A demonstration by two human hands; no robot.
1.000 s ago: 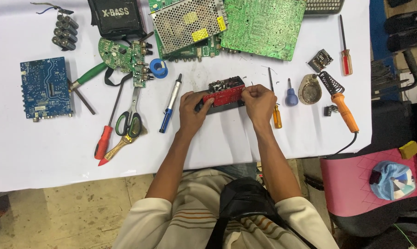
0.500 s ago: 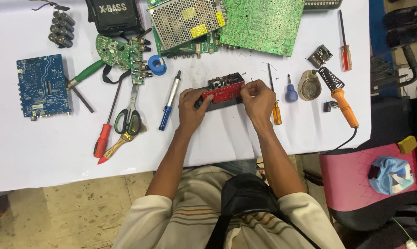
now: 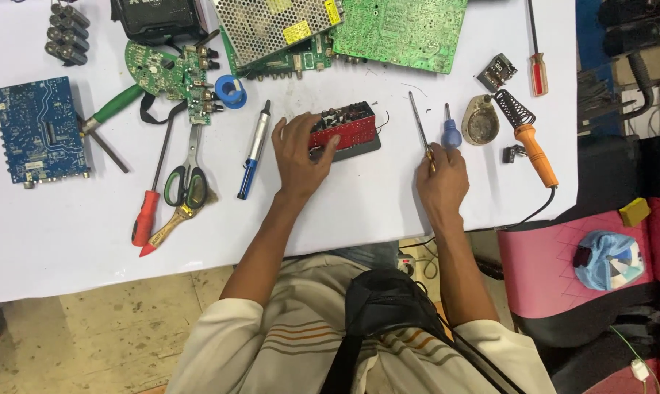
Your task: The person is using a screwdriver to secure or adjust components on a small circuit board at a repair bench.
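Your left hand (image 3: 298, 155) grips one red circuit module (image 3: 342, 130); your right hand (image 3: 442, 180) closes around one yellow-handled screwdriver (image 3: 420, 128), with one blue screwdriver (image 3: 450, 131) just beyond it.

The left hand (image 3: 298, 157) covers the near left corner of the red board (image 3: 342, 130), so its grip there is hidden. The right hand (image 3: 441, 179) hides the handle of the screwdriver (image 3: 420, 124); only the shaft shows, pointing to 11 o'clock. At 12 o'clock the top edge cuts off the green board (image 3: 407, 29), the mesh case (image 3: 279, 22) and the black pouch (image 3: 155, 18). The cord of the soldering iron (image 3: 528, 142) drops out of sight past the table (image 3: 359, 211) edge at 5 o'clock.
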